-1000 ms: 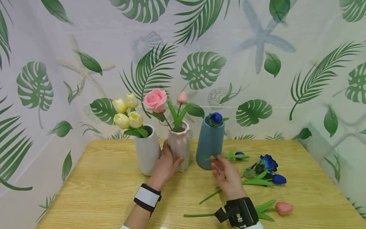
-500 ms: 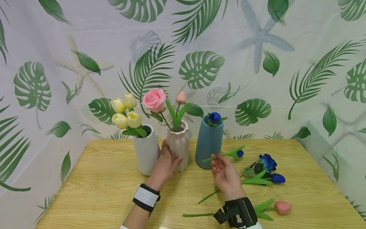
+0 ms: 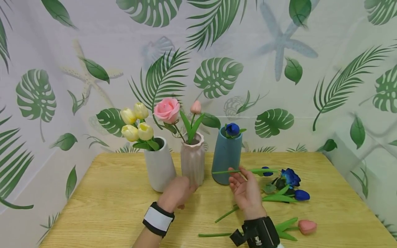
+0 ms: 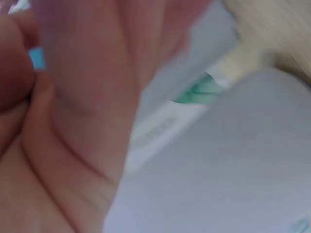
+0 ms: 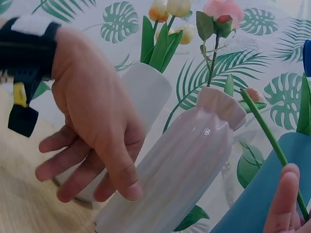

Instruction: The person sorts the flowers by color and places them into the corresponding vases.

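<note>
My left hand (image 3: 176,193) is in front of the pale pink fluted vase (image 3: 193,162), off its side. In the right wrist view the left hand's fingers hang loose beside that vase, holding nothing. My right hand (image 3: 246,193) pinches the green stem of a blue tulip (image 3: 267,171) between thumb and finger. The stem lies level across the front of the teal vase (image 3: 227,155), its bare end pointing left. A pink rose (image 3: 167,110) and a pink tulip (image 3: 196,107) stand in the fluted vase. One blue tulip (image 3: 232,129) sits low in the teal vase.
A white vase (image 3: 159,168) with several yellow tulips (image 3: 138,124) stands at left. On the table (image 3: 102,206) at right lie a blue rose (image 3: 291,177), another blue tulip (image 3: 302,195) and a pink tulip (image 3: 307,227). A leaf-print cloth (image 3: 217,41) hangs behind.
My left hand has let go of the fluted vase and come down towards me. In my right hand the blue tulip has swung level, its bloom now further right.
</note>
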Motion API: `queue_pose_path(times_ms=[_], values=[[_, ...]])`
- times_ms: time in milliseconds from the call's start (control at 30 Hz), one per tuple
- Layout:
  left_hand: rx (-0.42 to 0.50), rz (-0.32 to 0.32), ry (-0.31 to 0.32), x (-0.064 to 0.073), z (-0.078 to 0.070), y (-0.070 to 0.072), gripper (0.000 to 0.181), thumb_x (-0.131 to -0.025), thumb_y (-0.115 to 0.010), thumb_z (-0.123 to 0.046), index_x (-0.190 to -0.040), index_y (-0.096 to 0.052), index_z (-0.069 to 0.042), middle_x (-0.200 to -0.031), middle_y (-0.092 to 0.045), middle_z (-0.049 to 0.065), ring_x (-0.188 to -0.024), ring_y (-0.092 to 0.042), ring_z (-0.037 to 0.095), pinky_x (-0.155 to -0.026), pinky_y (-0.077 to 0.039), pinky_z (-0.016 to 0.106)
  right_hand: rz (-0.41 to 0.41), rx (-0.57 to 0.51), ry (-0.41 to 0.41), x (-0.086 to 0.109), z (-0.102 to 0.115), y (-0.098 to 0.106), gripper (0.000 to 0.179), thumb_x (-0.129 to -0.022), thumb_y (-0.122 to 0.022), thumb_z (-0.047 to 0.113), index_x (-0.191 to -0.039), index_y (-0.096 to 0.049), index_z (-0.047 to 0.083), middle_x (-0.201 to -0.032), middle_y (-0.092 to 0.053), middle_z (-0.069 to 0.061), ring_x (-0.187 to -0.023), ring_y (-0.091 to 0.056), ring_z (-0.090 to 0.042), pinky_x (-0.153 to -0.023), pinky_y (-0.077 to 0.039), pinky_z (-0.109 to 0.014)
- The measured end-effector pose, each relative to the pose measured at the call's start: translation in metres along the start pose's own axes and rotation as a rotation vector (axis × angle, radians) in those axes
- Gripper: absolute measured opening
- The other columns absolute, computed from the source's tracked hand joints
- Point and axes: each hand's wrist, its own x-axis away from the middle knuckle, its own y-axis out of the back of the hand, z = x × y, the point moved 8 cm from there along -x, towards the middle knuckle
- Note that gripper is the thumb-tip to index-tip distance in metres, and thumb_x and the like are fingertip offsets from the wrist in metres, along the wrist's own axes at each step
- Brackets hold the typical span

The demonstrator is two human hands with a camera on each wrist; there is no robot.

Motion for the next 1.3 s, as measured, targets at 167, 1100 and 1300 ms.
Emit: queue_pose_path(times_ms=[167, 1100, 1300], values=[[0.088, 0.161, -0.044, 0.001, -0.016, -0.014, 0.038, -0.102, -0.054, -0.032, -0.09, -0.066, 0.003, -0.051, -0.058, 0.004, -0.04, -0.052, 0.015, -0.046, -0.04, 0.028, -0.023, 0.046, 0.144, 0.002, 0.013, 0.0, 0.011, -0.107, -0.042, 0.015, -0.114, -0.051, 0.013, -0.092, -0.064, 0.002, -0.063, -0.061, -0.007, -0.057, -0.049, -0.018], [0.285, -0.237, -0.108, -0.074, -0.07, -0.042, 0.102, -0.097, -0.064, -0.037, -0.156, 0.011, -0.003, -0.152, -0.023, 0.033, -0.085, -0.067, 0.04, -0.069, -0.055, 0.041, 0.343, -0.382, 0.804, 0.052, 0.103, -0.02, 0.023, -0.104, -0.045, 0.005, -0.118, -0.061, -0.002, -0.116, -0.068, -0.015, -0.068, -0.07, -0.02, -0.066, -0.056, -0.025], [0.24, -0.231, -0.108, -0.076, -0.071, -0.043, 0.101, -0.098, -0.063, -0.038, -0.156, 0.011, -0.003, -0.15, -0.025, 0.033, -0.075, -0.066, 0.036, -0.062, -0.054, 0.037, -0.093, -0.04, 1.132, 0.062, 0.126, 0.001, 0.025, -0.098, -0.059, 0.005, -0.118, -0.061, -0.01, -0.1, -0.073, -0.019, -0.055, -0.066, -0.017, -0.057, -0.054, -0.027]])
